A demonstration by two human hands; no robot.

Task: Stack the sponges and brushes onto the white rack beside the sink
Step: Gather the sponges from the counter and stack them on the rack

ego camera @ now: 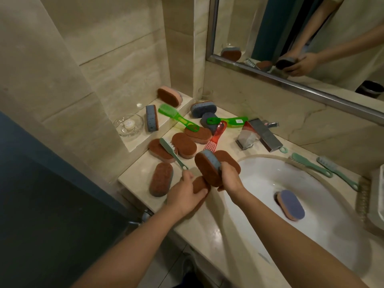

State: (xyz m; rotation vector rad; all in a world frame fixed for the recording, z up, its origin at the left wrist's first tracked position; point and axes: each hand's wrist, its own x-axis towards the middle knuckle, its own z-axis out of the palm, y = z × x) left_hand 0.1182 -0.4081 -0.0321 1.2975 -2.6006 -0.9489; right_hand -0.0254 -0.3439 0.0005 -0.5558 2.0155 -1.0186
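Overhead at a bathroom table: gripping a blue-backed sponge on edge with the right hand, fingers curled round its lower end, just above the rim of the sink. Clasping with the left hand a brown-faced sponge lying flat at the table's front edge, at 7 o'clock from the first, fingers wrapped over its near side. Scattered across the table from 9 to 12 o'clock of the hands: further sponges, mostly brown side up, a pale-green brush resting across one of them, a red brush at 12 o'clock, bright-green brushes beyond it. Lying inside the sink basin at 4 o'clock, a lone sponge, blue face up. At 3 o'clock past the sink, two mint brushes side by side on the table, and at the frame's right edge only a sliver of the white rack.
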